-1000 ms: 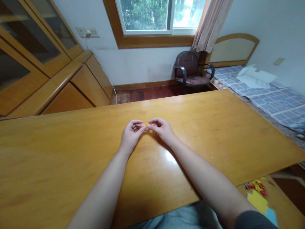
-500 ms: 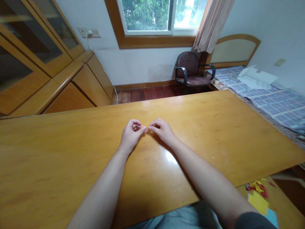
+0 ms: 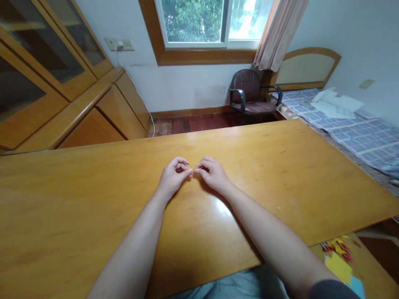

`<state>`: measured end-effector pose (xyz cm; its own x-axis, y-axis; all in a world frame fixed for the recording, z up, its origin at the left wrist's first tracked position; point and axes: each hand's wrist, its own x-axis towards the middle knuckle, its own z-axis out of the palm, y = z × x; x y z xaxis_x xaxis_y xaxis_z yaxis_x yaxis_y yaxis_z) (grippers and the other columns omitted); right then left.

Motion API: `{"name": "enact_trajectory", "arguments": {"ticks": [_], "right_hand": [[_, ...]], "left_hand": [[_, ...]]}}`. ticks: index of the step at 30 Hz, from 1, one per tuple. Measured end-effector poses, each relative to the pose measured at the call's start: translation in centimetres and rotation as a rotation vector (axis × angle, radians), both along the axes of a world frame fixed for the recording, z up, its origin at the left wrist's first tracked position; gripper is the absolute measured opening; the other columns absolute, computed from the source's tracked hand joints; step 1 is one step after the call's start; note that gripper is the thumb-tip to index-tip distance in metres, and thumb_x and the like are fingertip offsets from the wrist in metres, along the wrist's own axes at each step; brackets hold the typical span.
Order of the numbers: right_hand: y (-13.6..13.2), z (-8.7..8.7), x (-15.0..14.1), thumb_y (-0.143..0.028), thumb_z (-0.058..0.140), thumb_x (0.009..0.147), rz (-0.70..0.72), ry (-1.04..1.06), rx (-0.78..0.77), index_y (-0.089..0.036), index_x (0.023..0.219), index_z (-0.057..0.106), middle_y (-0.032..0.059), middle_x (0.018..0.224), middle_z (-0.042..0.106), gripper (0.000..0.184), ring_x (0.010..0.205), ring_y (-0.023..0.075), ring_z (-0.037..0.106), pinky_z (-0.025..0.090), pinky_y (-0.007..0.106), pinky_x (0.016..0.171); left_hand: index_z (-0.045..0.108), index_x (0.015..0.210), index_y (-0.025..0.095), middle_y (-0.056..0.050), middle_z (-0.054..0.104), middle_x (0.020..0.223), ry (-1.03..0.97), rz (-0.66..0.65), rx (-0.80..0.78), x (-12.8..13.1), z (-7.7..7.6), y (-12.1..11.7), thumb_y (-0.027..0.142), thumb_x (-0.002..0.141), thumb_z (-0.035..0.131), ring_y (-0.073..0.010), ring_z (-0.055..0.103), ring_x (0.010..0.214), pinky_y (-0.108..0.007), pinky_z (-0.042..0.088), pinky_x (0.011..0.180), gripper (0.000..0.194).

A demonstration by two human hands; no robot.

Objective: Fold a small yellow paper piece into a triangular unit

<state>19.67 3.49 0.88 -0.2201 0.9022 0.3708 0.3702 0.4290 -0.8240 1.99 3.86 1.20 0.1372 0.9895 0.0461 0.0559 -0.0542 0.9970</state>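
Note:
Above the middle of the wooden table, my left hand and my right hand meet almost fingertip to fingertip. Between them is a tiny yellow piece, which looks like folded paper. The left thumb and forefinger pinch one side of it, and the right thumb and forefinger pinch the other. Most of the piece is hidden by the fingers, so its exact shape cannot be made out.
Below the table's right front edge, a lower surface holds a pile of small red and yellow pieces, yellow sheets and a light blue sheet. Beyond the table stand a brown armchair, a bed and a wooden cabinet.
Both hands stay close together on the yellow piece. The fingertips have shifted very slightly, and the right fingers are curled a little more. The view has moved slightly too.

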Motion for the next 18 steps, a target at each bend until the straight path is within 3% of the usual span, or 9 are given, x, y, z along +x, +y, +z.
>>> {"name": "enact_trajectory", "arguments": {"ticks": [6, 10, 15, 18], "right_hand": [[0.21, -0.13, -0.14, -0.014, 0.066, 0.083, -0.068, 0.071, -0.014, -0.018, 0.076, 0.067, 0.0004, 0.077, 0.06, 0.009, 0.076, 0.0142, 0.057, 0.043, 0.026, 0.072], [0.39, -0.21, -0.02, -0.016, 0.067, 0.082, -0.106, 0.14, -0.024, -0.018, 0.075, 0.066, -0.0003, 0.075, 0.058, 0.008, 0.071, 0.0137, 0.054, 0.042, 0.026, 0.07], [0.5, -0.28, 0.04, -0.018, 0.067, 0.081, -0.113, 0.173, -0.061, -0.018, 0.074, 0.066, -0.0003, 0.076, 0.059, 0.007, 0.07, 0.0135, 0.054, 0.042, 0.027, 0.069], [0.49, -0.26, -0.01, -0.018, 0.068, 0.081, -0.098, 0.18, -0.06, -0.018, 0.074, 0.066, -0.0002, 0.076, 0.059, 0.007, 0.07, 0.0135, 0.054, 0.042, 0.027, 0.069]], "left_hand": [[0.058, 0.091, 0.018, -0.002, 0.073, 0.079, -0.029, 0.119, 0.044, 0.01, -0.69, 0.32, 0.03, 0.065, 0.082, -0.0168, 0.07, 0.077, -0.029, 0.053, 0.077, 0.037], [0.061, 0.1, 0.018, -0.006, 0.074, 0.095, -0.065, 0.095, 0.044, 0.02, -0.72, 0.5, 0.031, 0.064, 0.084, -0.0184, 0.07, 0.086, -0.033, 0.054, 0.083, 0.044], [0.072, 0.084, 0.017, -0.005, 0.074, 0.085, 0.143, 0.082, 0.061, -0.36, -0.67, 0.45, 0.038, 0.071, 0.079, -0.0178, 0.068, 0.079, -0.03, 0.052, 0.078, 0.027], [0.074, 0.083, 0.017, -0.004, 0.074, 0.079, 0.157, 0.092, 0.054, -0.49, -0.59, 0.3, 0.041, 0.073, 0.077, -0.0177, 0.067, 0.074, -0.029, 0.052, 0.074, 0.026]]}}
